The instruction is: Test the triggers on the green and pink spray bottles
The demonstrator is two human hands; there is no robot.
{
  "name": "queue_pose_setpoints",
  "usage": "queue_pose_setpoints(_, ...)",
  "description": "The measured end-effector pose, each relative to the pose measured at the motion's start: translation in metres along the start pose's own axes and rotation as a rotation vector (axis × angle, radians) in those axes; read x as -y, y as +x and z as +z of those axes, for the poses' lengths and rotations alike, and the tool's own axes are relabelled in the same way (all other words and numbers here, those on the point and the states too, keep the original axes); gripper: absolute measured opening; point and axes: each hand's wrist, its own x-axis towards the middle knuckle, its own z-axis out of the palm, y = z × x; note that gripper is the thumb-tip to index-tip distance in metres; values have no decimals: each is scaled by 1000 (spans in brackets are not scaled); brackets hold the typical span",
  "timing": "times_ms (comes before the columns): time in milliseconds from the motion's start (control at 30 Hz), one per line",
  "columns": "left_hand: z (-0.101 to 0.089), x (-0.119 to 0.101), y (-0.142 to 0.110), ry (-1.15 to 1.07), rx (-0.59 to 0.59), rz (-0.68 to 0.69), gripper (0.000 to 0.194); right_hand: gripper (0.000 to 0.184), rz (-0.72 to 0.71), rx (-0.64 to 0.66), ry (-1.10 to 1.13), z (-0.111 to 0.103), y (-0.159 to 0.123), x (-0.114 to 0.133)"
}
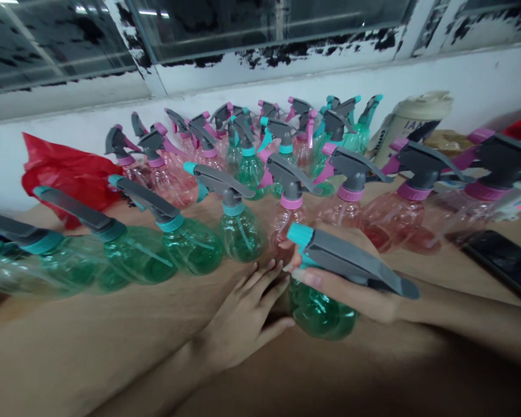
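My right hand (351, 289) is wrapped round the neck of a green spray bottle (323, 313), just under its grey trigger head with a teal nozzle. The bottle stands a little tilted near the front of the table. Beside it, on the left, my left hand (247, 313) lies with fingers stretched and spread, its fingertips close to the bottle. Behind my hands runs a row of spray bottles: green ones with teal collars, such as the green bottle (242, 234), on the left, and pink ones, such as the pink bottle (286, 223), on the right.
Several more pink and green bottles (249, 171) crowd the back of the table (156, 341). A red plastic bag (69, 179) lies at the back left. At the right are a lidded cup (412, 124) and a black phone (506, 260). A wall and windows close off the back.
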Motion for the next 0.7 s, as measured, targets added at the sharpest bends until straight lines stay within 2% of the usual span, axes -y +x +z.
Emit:
queue_pose_setpoints(267, -2, 0, 1, -17, -17, -5, 53, 8, 3, -5, 33, 1, 0, -1)
queue_pose_setpoints(367, -2, -1, 0, 21, -11, -13, 50, 13, -37, -29, 49, 2, -1, -2)
queue_pose_setpoints(533, 0, 0, -1, 35, -35, -7, 59, 9, -46, -61, 7, 4, -2, -4)
queue_pose_setpoints(700, -2, -3, 0, -63, -49, -28, 72, 16, -18, -45, 56, 3, -3, -3)
